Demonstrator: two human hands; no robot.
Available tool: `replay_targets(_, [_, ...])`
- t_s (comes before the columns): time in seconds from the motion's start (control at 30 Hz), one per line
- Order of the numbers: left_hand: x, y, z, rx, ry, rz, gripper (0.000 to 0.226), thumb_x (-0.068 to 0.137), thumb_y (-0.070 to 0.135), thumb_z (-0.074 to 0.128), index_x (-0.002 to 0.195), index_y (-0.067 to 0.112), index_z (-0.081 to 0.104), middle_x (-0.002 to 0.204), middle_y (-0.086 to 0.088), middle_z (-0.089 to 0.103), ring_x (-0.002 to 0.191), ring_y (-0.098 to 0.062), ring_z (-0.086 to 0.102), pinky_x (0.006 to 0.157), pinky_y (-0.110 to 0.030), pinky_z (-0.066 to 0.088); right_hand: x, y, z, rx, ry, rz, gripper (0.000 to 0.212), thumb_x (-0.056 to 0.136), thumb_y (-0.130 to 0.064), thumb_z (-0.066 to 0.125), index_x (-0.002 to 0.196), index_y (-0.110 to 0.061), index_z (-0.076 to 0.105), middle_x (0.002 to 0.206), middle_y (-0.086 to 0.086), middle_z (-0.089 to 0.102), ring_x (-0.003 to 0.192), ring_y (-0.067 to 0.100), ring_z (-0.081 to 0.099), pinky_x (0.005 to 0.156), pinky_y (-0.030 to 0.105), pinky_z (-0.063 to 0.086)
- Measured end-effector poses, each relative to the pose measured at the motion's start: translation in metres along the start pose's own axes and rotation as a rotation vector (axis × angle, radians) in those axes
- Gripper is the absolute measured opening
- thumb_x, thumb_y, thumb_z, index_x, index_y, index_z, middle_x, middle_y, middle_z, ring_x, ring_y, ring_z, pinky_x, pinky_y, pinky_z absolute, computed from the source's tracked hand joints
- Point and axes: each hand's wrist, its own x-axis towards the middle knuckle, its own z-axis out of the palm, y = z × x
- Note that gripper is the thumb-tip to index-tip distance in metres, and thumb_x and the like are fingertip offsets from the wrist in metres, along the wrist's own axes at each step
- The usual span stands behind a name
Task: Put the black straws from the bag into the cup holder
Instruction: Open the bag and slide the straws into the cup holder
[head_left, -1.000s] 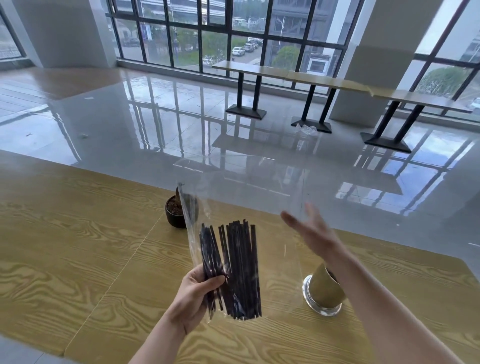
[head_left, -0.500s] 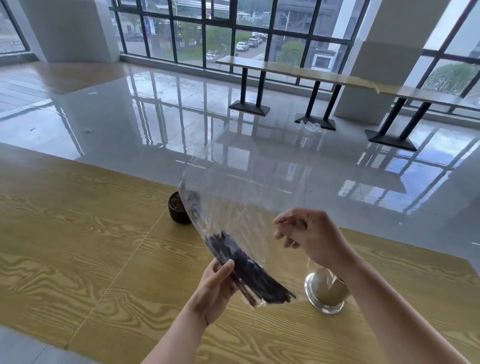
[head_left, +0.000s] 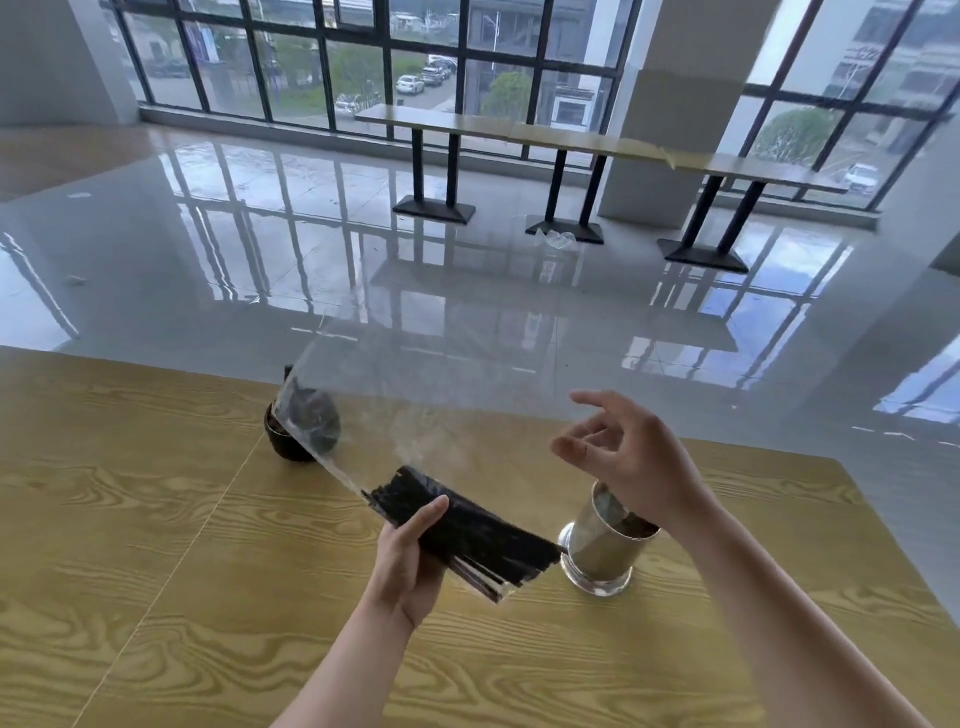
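My left hand (head_left: 410, 558) grips the lower part of a clear plastic bag (head_left: 415, 410), thumb across a bundle of black straws (head_left: 483, 535) inside it. The bag is tilted, its closed bottom end pointing down-right and its open top rising up and away over the table. My right hand (head_left: 628, 457) hovers to the right of the bag with loosely curled fingers, holding nothing. Just below that hand stands the metal cup holder (head_left: 602, 551) on a glass base, partly hidden by my right wrist.
A small dark pot (head_left: 291, 436) sits on the wooden table (head_left: 156, 571) behind the bag's left edge. Beyond the table's far edge lies glossy tiled floor, with long bar tables (head_left: 519, 130) along the windows.
The bag has tipped from upright to a slant, straws now pointing down-right. My right hand curled near the bag's top, then loosened, and now hangs apart from the bag.
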Motion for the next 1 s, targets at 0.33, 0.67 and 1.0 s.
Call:
replay_targets(0.33, [0.015, -0.030, 0.056, -0.034, -0.075, -0.131, 0.045, 0.070, 0.015, 0.082, 0.108, 0.002, 0.062, 0.097, -0.019, 0.067, 0.087, -0.031, 0.070, 0.072, -0.037, 0.060, -0.082, 0.078, 0.010, 0.660, 0.058, 0.395, 0.064, 0.083, -0.046, 0.072, 0.140, -0.023, 0.053, 0.130, -0.005, 0.069, 0.121, 0.012, 0.065, 0.109, 0.048, 0.046])
replay_targets(0.67, [0.024, -0.078, 0.102, -0.087, -0.329, -0.239, 0.037, 0.079, 0.021, 0.079, 0.110, 0.004, 0.067, 0.114, -0.020, 0.068, 0.109, -0.033, 0.065, 0.098, -0.041, 0.051, -0.085, 0.086, -0.042, 0.768, 0.526, 0.359, 0.032, 0.092, -0.034, 0.061, 0.107, -0.008, 0.072, 0.104, 0.017, 0.076, 0.097, 0.036, 0.073, 0.086, 0.046, 0.056])
replay_targets(1.0, [0.026, -0.144, 0.162, -0.199, -0.296, -0.406, 0.044, 0.074, 0.010, 0.077, 0.114, 0.002, 0.060, 0.122, -0.022, 0.058, 0.120, -0.034, 0.056, 0.118, -0.044, 0.034, -0.111, 0.113, -0.085, 0.662, 0.731, 0.356, 0.022, 0.098, -0.025, 0.060, 0.109, -0.009, 0.069, 0.093, 0.017, 0.078, 0.082, 0.034, 0.076, 0.071, 0.034, 0.063])
